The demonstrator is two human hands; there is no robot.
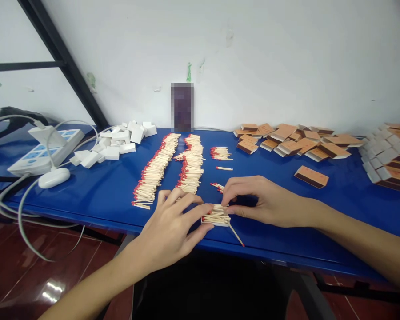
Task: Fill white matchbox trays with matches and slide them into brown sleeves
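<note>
Near the table's front edge lies a white matchbox tray (224, 224) filled with red-tipped matches (216, 217). My left hand (176, 222) grips the tray's left end between thumb and forefinger. At its right end, the thumb and fingers of my right hand (256, 202) are pinched together over the matches; what is between them is hidden. One loose match (236, 234) slants out from the tray's front right corner. Just behind the tray, a few matches (216, 186) lie partly covered by my right hand. Farther back are a single match (224, 168) and a small bunch of matches (222, 153).
Two long rows of matches (156, 169) run toward the wall. Back left are white trays (120, 140), a power strip (46, 149) and cables. At right lie orange matchbox sleeves (293, 140), one separate sleeve (311, 176) and stacked matchboxes (391, 155). A blurred dark rectangle (182, 106) stands against the wall.
</note>
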